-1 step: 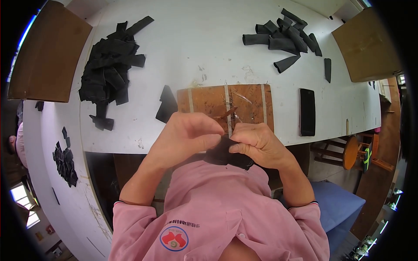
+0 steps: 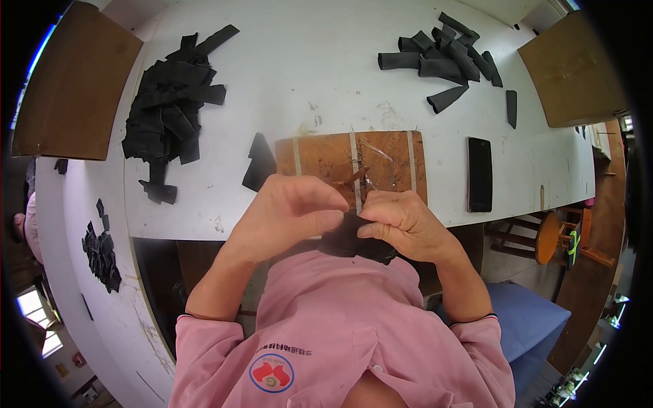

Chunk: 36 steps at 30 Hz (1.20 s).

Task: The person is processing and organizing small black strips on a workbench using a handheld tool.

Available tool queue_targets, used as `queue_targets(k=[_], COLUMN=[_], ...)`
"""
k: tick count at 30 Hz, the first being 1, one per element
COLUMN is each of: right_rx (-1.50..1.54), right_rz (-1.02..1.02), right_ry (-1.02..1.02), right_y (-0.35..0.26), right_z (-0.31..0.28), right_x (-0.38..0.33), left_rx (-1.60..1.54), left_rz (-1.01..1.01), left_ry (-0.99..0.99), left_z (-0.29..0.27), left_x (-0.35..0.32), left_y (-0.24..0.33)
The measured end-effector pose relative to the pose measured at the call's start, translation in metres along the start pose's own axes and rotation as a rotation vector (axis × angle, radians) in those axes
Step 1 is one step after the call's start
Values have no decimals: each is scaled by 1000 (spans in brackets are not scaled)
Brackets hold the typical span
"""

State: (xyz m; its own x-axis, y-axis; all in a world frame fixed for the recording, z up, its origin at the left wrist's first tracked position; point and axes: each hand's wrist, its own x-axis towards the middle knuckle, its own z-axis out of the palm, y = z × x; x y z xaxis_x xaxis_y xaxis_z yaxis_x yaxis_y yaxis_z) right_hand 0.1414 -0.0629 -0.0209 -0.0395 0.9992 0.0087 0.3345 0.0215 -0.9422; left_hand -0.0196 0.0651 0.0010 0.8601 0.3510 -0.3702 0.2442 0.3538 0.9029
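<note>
In front of my body, at the table's near edge, a piece of black cloth-like material [image 2: 357, 239] hangs between my two hands. My left hand [image 2: 289, 211] pinches its upper edge between thumb and fingertips. On the other side, my right hand [image 2: 406, 224] is closed on it, thumb pressed against the bent fingers. Part of the piece is hidden behind the fingers. Just beyond them lies a brown wooden board [image 2: 320, 155] with pale bands across it and a small brown sliver-shaped thing [image 2: 356, 175] on top. Flat black pieces [image 2: 260, 163] lie left of the board.
A heap of flat black strips [image 2: 166, 112] spreads over the white table's left side. Black tube-like pieces [image 2: 445, 64] are piled at the far right. A dark phone [image 2: 479, 175] lies right of the board. Cardboard boxes [image 2: 75, 81] flank the table; a wooden stool [image 2: 546, 238] stands right.
</note>
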Motion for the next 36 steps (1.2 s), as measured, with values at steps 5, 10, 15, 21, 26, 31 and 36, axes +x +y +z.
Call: queue_targets(k=[5,10,15,21,26,31,36], right_rx=[-2,-38,-92,197,126,44,-598], right_rz=[-21,-27,13,237,117,74,-165], right_ry=[-11,-53,-44,67,82,61,379], right_y=[3,2,4,4,9,10,8], right_z=[-4,-5,-6,-1,-2,-1,11], right_x=[2,5,7,2,3,8,14], left_rx=[-4,156,41,63,35,83,453], left_rz=[-42,-75,-87,-91,-112,-42,73], left_ry=[-19,-71,-44,8,8,3,241], left_z=[-2,-4,-6,-2,-2,-5,6], left_x=[2,1,-2,-6,-4,2,1], left_y=[2,0,-3,-5,-3,-10,-17])
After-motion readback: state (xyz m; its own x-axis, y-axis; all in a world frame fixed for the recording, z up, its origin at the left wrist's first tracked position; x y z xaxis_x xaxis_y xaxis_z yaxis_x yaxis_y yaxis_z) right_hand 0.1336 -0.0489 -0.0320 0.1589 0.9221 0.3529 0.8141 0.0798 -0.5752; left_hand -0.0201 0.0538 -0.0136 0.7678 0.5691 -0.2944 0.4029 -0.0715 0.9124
